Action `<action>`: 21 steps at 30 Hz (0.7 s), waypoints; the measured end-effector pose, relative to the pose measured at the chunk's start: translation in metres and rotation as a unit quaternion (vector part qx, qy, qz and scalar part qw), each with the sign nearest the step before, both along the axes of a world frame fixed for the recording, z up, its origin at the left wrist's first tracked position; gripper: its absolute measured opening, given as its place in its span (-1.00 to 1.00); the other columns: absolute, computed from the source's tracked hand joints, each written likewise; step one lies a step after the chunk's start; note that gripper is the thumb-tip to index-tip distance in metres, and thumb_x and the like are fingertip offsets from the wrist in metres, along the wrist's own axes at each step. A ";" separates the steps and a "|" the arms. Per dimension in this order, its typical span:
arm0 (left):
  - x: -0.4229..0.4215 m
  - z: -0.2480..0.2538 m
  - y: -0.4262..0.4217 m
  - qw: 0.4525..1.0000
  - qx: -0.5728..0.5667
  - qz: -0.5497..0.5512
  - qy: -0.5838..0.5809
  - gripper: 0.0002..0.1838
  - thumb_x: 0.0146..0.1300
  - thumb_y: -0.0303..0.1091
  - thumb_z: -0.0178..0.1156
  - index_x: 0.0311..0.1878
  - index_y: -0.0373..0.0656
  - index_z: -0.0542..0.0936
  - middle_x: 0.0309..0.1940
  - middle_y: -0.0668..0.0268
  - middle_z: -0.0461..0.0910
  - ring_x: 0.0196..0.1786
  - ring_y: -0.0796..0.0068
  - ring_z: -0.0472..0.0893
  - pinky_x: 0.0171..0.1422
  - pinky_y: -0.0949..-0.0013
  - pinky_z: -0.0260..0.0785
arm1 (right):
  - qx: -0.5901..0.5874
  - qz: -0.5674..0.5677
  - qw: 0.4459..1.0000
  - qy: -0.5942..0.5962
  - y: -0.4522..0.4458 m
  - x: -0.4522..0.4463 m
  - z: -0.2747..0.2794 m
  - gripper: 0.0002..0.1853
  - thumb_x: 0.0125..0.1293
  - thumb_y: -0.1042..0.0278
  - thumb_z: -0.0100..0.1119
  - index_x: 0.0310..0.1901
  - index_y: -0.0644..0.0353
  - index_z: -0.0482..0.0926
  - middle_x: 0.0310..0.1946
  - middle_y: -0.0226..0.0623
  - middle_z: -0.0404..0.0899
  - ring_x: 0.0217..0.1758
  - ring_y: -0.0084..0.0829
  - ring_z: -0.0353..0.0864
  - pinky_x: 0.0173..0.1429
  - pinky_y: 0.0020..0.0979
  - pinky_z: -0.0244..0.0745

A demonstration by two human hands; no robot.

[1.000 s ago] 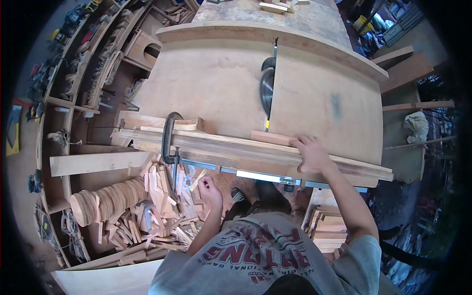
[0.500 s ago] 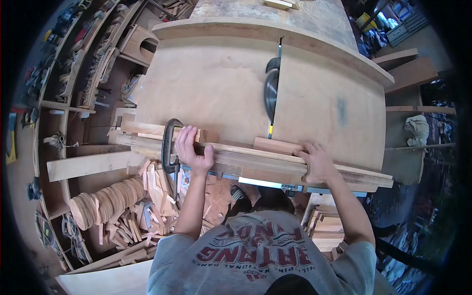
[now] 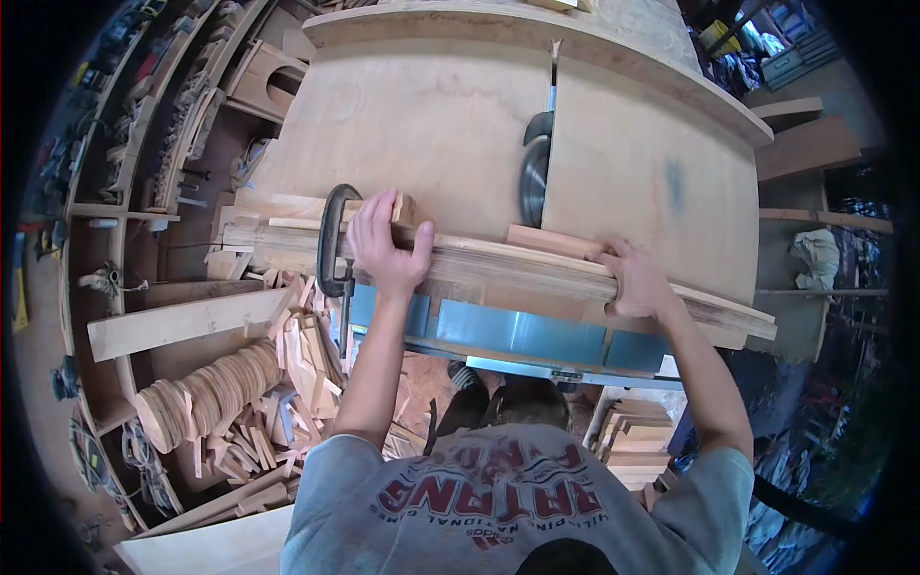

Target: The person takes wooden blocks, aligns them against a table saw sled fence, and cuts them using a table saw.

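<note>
My left hand (image 3: 388, 244) grips the layered wooden fence (image 3: 479, 264) just right of the black C-clamp (image 3: 331, 240), its thumb raised. Further right, my right hand (image 3: 637, 280) is wrapped over the same fence, fingertips at the end of a short reddish wood strip (image 3: 554, 241). That strip lies along the fence's far side. Beyond it the round saw blade (image 3: 534, 182) stands up through a slot in the plywood sled (image 3: 431, 125). A small wood block (image 3: 403, 208) sits by my left fingers.
A curved rear fence (image 3: 537, 29) crosses the sled's far edge. Blue metal (image 3: 517, 329) shows under the near edge. Wood offcuts (image 3: 254, 431) and a row of rounded wood pieces (image 3: 206, 391) lie at lower left. Shelves (image 3: 125, 211) line the left; stacked wood (image 3: 637, 436) stands lower right.
My left hand has risen from below onto the fence beside the clamp. The sled, strip and both hands have shifted forward, away from my body, uncovering blue metal beneath.
</note>
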State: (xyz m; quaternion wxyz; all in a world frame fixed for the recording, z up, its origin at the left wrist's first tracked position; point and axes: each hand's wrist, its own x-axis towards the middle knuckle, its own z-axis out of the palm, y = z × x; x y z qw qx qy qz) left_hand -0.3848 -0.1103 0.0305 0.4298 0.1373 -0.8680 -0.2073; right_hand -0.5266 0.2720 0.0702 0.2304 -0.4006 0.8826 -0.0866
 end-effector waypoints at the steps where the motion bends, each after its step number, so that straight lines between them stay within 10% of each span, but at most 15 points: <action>1: -0.004 0.000 -0.002 1.000 -0.012 0.000 0.008 -0.33 0.22 0.05 0.41 0.30 -0.16 0.62 0.20 0.13 0.66 0.27 0.04 0.59 0.43 -0.04 0.30 | 0.004 -0.003 1.000 -0.006 -0.001 -0.003 0.001 -0.04 -0.40 0.25 0.57 0.30 -0.04 0.66 0.34 -0.10 0.53 0.41 -0.01 0.50 0.56 -0.06 0.41; 21: -0.104 0.003 -0.022 1.000 0.000 0.008 -0.014 -0.22 0.13 0.05 0.50 0.35 -0.15 0.55 0.20 0.12 0.65 0.32 0.09 0.58 0.54 -0.10 0.23 | 0.016 0.003 1.000 0.009 -0.025 -0.105 -0.001 -0.15 -0.36 0.21 0.50 0.21 0.02 0.67 0.29 -0.10 0.60 0.38 -0.01 0.55 0.41 -0.07 0.55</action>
